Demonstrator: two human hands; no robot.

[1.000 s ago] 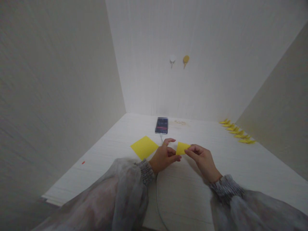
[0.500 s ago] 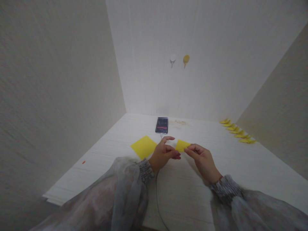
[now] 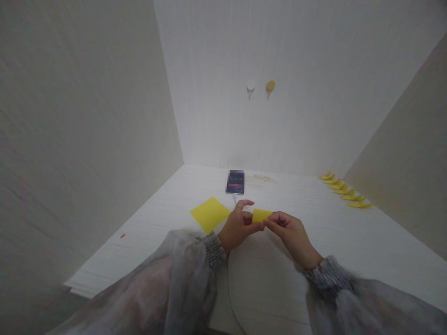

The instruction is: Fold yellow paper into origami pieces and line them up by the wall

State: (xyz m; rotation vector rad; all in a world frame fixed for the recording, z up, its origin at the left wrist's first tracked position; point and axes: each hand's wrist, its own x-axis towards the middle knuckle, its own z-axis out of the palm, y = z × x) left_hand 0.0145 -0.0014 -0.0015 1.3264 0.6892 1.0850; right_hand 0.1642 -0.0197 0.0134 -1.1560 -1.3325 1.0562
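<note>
Both my hands pinch a small folded yellow paper [image 3: 260,215] just above the white table [image 3: 314,260]. My left hand [image 3: 239,225] grips its left end between thumb and fingers, with the index finger raised. My right hand [image 3: 288,232] grips its right end with the fingers curled in. A flat yellow square sheet [image 3: 209,213] lies on the table just left of my left hand.
A dark phone [image 3: 235,182] lies behind my hands with a white cable [image 3: 228,288] running toward me. Several folded yellow paper pieces [image 3: 344,190] line the far right edge. Two hooks [image 3: 260,87] hang on the back wall. A tiny red speck [image 3: 122,236] lies at the left.
My hands have moved closer together, and the yellow paper between them now looks narrower and flatter than before.
</note>
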